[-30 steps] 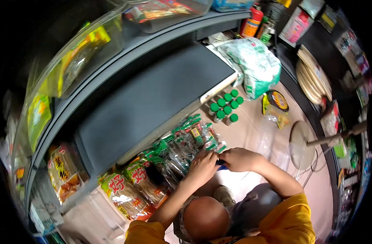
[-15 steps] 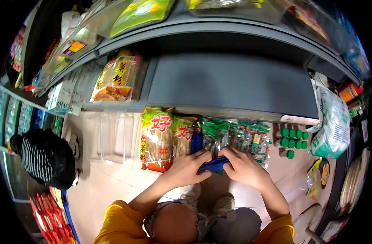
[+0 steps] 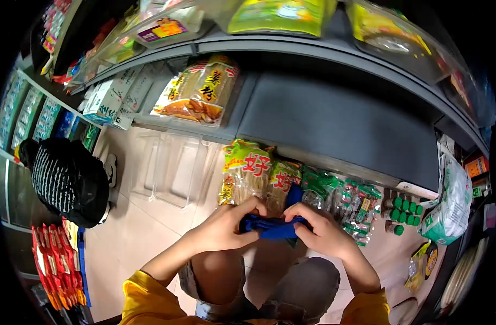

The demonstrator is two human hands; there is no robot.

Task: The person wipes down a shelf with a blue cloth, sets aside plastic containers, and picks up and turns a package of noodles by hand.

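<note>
A folded dark-blue cloth (image 3: pixel 276 228) is stretched between my hands above my knees. My left hand (image 3: pixel 222 228) pinches its left end with thumb and fingers. At the other end my right hand (image 3: pixel 322 233) grips it the same way. Just beyond my hands on the floor lie noodle packs (image 3: pixel 249 169) in green and orange wrapping. To their right are green-topped clear bags (image 3: pixel 318 187) and small packets (image 3: pixel 359 208), partly behind my right hand. A blue part between the packs and bags touches or overlaps the cloth; I cannot tell which.
A grey shelf (image 3: pixel 334 119) runs ahead, holding a noodle bag bin (image 3: pixel 204 92) at its left. Clear plastic bins (image 3: pixel 174 173) stand on the floor. Green-capped jars (image 3: pixel 402 208) and a white-green sack (image 3: pixel 451 200) are at right. A person in black (image 3: pixel 63 181) bends at left.
My view has turned, so the shelf and floor goods appear farther right. The cloth is more spread out between my hands, which still hold it.
</note>
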